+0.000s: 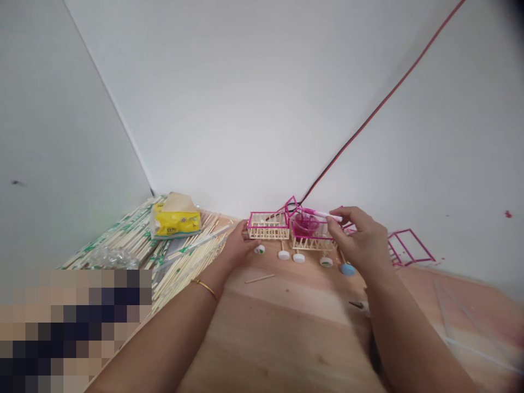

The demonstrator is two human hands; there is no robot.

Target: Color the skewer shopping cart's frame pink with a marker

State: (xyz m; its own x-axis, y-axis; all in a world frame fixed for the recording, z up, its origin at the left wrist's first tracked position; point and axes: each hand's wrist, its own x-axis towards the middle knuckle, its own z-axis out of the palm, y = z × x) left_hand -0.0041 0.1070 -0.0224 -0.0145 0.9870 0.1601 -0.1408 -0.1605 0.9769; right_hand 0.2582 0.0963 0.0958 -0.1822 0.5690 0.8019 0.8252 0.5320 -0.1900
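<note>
My left hand (238, 241) grips the left end of a small stick-built train car (268, 232), its top rails pink and its lower slats bare wood. My right hand (362, 240) pinches the white handle of a paintbrush (325, 215), whose pink-stained end lies over a clear cup of pink paint (306, 225). The cup stands in or just behind a second, similar car (313, 243), also pink along its upper edges. White bottle caps (284, 255) show below both cars like wheels, with one blue cap (347, 269) at the right.
Bundles of thin wooden sticks (196, 256) and a yellow tissue pack (177, 218) lie to the left. A pink stick frame (411, 246) leans against the wall. A loose stick (260, 278) and a dark pointed tool (357, 305) lie on the wooden table (286, 338). A red-black cable (376, 109) crosses the wall.
</note>
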